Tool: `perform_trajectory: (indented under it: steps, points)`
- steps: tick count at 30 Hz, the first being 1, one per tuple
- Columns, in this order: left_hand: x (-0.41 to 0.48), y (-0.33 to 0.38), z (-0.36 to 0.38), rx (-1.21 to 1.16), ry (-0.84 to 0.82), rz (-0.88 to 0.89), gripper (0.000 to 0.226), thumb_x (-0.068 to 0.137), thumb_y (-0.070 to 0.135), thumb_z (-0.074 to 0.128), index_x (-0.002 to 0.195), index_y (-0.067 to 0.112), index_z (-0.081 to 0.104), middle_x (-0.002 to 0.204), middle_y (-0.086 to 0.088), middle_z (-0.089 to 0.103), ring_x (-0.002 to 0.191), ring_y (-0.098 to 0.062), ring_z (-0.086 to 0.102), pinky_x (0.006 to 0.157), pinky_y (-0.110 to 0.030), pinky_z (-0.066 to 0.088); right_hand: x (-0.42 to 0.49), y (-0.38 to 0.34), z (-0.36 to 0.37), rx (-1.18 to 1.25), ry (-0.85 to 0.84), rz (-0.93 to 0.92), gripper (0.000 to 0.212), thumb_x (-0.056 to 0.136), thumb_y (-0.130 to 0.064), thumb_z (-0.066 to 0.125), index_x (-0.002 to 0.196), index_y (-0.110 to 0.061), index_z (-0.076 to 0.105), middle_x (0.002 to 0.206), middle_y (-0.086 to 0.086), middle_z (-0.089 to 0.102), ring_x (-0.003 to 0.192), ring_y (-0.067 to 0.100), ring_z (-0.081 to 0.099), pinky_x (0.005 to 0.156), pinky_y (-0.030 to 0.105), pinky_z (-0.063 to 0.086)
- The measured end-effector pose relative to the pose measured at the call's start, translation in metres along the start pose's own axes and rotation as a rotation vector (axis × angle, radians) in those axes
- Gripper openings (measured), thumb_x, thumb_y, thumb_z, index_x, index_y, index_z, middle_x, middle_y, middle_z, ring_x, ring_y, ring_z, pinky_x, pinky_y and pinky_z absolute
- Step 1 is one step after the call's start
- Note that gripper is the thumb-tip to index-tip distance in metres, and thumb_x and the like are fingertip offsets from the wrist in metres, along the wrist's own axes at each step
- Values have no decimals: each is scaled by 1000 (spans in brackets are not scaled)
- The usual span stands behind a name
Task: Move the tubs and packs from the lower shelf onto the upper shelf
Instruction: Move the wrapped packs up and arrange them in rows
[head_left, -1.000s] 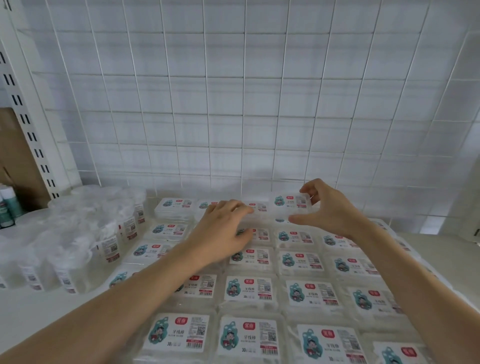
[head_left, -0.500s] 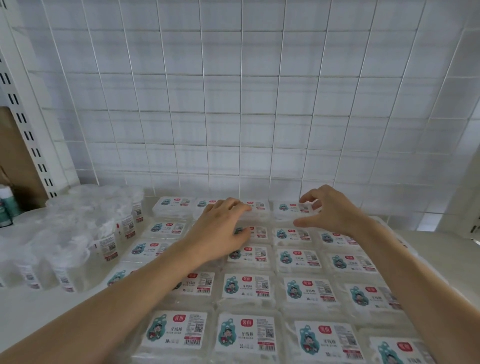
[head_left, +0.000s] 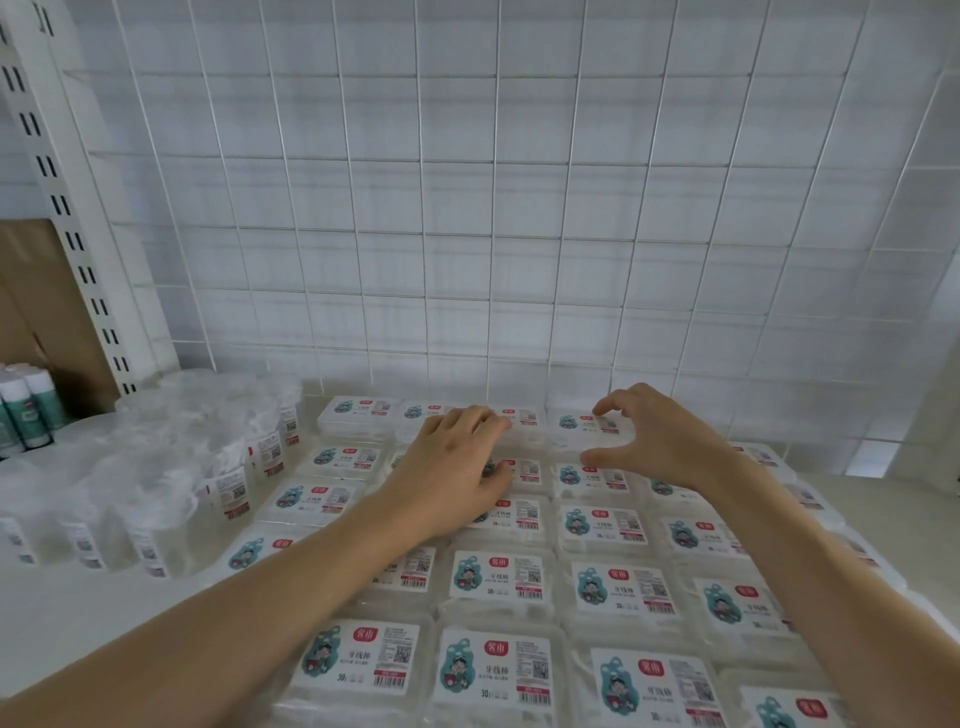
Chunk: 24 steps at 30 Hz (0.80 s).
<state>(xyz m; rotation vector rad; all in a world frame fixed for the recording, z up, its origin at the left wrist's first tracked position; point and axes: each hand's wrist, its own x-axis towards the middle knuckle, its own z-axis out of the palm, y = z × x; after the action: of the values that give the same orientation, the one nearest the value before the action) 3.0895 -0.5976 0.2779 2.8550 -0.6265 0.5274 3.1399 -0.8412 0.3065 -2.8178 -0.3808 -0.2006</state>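
Observation:
Several flat clear packs (head_left: 498, 577) with white labels lie in rows across the white shelf (head_left: 78, 608). My left hand (head_left: 457, 462) lies palm down on the packs near the back rows, fingers nearly straight and touching them. My right hand (head_left: 654, 441) hovers just above the back-row pack (head_left: 576, 422), thumb and curved fingers spread wide around it, holding nothing. Clear tubs (head_left: 228, 457) wrapped in plastic film stand grouped on the left of the shelf.
A white wire grid (head_left: 493, 208) closes the back of the shelf. A slotted white upright (head_left: 67, 218) stands at the left, with small green-and-white bottles (head_left: 26, 410) and brown cardboard (head_left: 36, 312) beyond it. Bare shelf surface shows at the front left.
Both hands have sunk slightly toward the back rows of packs. The left hand stays flat on the packs; the right stays spread above the back pack.

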Motion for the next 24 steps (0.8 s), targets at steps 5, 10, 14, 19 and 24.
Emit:
perform_trajectory:
  steps: [5,10,14,19,24]
  points:
    - [1,2,-2,32,2,4,51,101,39,41,147,19,36,149,3,38,136,-15,35,116,-32,24,-3,-7,-5,-33,88,-11,66,75,-67,68,128,-30,54,139,-5,46,126,16,49,99,37,44]
    - [1,6,-10,98,-10,16,50,102,41,40,144,16,40,145,2,43,130,-16,43,109,-29,29,-3,-19,-11,27,277,-19,42,88,-58,60,115,-27,63,121,-4,58,104,14,59,77,32,49]
    - [10,8,-23,123,-17,10,45,103,40,38,138,14,46,139,0,49,122,-16,49,103,-29,34,-1,-34,-17,102,428,-54,25,93,-47,56,104,-26,66,109,-6,61,94,13,58,68,29,45]
    - [20,12,-38,183,25,-23,44,102,40,39,134,12,51,131,-3,56,114,-19,53,96,-31,37,5,-46,-25,95,362,-83,30,94,-46,56,114,-25,63,113,-5,61,102,15,58,77,32,50]
    - [5,22,-44,235,15,-68,49,102,45,34,133,10,50,131,-4,57,118,-21,52,100,-35,39,-8,-54,-27,13,199,-87,42,93,-46,59,127,-22,55,126,1,57,112,20,56,86,37,50]
